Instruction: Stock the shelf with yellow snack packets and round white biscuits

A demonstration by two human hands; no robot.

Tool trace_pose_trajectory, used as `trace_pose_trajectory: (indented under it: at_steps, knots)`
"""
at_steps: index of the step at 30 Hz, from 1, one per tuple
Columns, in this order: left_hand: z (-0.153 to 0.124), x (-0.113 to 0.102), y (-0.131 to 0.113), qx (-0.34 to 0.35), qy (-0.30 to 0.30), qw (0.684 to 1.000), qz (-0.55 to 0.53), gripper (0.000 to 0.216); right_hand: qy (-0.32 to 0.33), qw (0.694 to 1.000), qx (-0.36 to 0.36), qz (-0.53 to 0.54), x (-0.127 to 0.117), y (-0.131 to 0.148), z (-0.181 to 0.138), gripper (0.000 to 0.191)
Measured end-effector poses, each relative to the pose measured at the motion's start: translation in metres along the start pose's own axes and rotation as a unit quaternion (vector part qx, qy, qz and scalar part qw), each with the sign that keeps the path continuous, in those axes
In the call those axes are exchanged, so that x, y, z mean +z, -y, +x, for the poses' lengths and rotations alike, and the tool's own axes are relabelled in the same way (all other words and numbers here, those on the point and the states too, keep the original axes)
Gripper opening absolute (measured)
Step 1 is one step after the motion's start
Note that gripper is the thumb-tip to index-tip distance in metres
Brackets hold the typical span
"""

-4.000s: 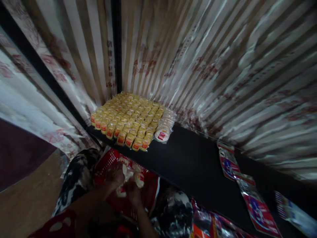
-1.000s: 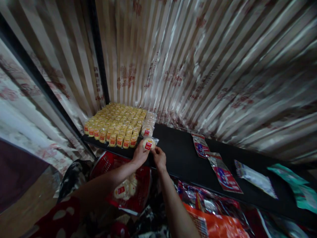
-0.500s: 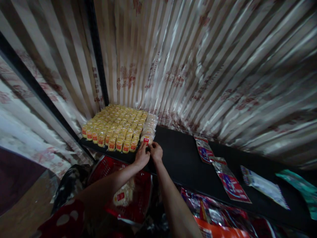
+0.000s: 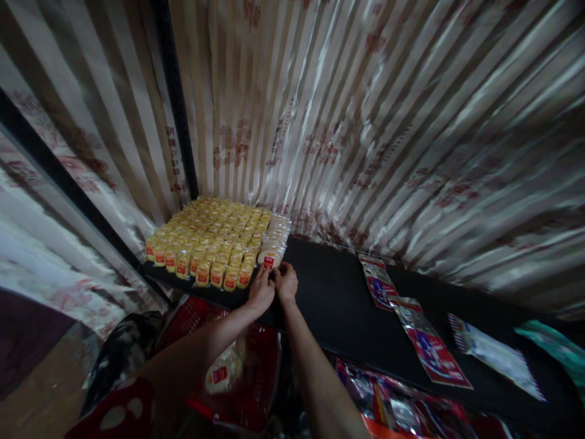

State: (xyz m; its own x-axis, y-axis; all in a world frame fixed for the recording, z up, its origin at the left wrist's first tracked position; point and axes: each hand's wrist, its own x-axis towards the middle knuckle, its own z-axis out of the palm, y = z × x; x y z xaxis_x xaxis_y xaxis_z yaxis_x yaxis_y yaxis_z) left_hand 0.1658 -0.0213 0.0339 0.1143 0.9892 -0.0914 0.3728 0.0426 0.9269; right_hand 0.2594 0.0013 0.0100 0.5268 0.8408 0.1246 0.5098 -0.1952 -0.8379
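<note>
At the front of a short row of clear-wrapped white snack packets [image 4: 278, 229] is a round one with a red label, the white snack packet [image 4: 270, 258]. My left hand [image 4: 262, 292] has its fingers against the lower front of this packet. Close beside it, my right hand [image 4: 286, 282] is curled with fingertips pinched at the packet's lower right edge. The row stands against many tightly packed yellow wrapped cakes [image 4: 214, 238], whose front ones show red labels.
The black shelf [image 4: 324, 292] carries red-and-purple packages [image 4: 432, 344], a white packet [image 4: 496, 356] and a green package [image 4: 555, 344] at right. Below, a red basket [image 4: 262, 366] holds more white packets [image 4: 223, 372]. Other bags [image 4: 397, 396] lie lower right. Striped sheeting [image 4: 338, 140] hangs behind.
The view has shifted slightly. Both hands stay at the front white snack packet, with little visible movement against it.
</note>
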Motion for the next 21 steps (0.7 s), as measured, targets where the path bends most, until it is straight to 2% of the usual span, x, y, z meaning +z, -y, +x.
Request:
trace_pose_trajectory:
  at_steps: [14,18,21]
  knots:
    - [-0.003,-0.004,-0.006,0.019,-0.005,1.000,-0.013,0.052,0.010,1.000,0.011,0.008,-0.005,0.007,-0.004,0.034]
    - [-0.020,-0.009,-0.001,0.061,-0.028,0.998,-0.009,0.047,-0.033,0.998,-0.007,0.046,-0.015,0.015,-0.032,0.038]
    - [-0.049,-0.019,0.010,0.107,-0.019,0.994,-0.001,0.044,-0.036,0.993,-0.005,0.109,-0.019,0.019,-0.069,0.039]
